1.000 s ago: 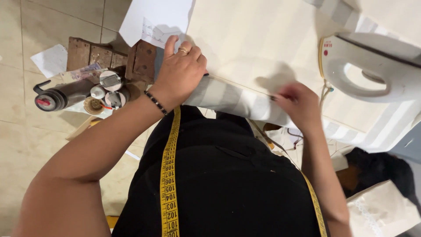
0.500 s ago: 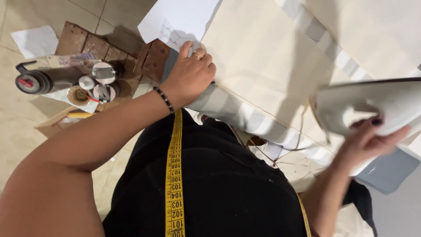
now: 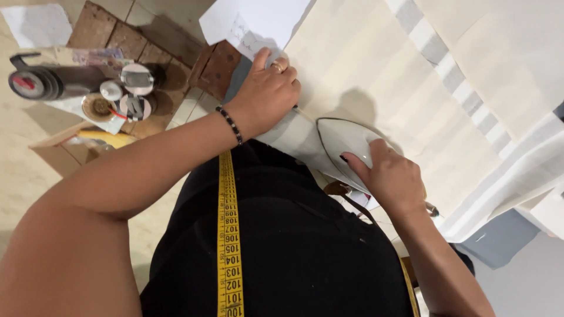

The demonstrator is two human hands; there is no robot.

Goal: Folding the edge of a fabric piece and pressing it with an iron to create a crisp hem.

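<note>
While white iron (image 3: 343, 144) sits flat on cream fabric (image 3: 376, 76) at near edge, right hand (image 3: 390, 176) wraps its handle. Left hand (image 3: 267, 94) just left of iron, fingers spread, pressing fabric down. White paper (image 3: 258, 20) beyond iron. Thread spools (image 3: 120, 97) well left of iron, on floor.

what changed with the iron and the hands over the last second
The right hand left the fabric edge, took hold of the white iron standing at the far right, and brought it down onto the folded edge of the cream fabric, close to the left hand. The left hand stayed pressed on the fabric near the white paper; the yellow tape measure still hangs in place.
</note>
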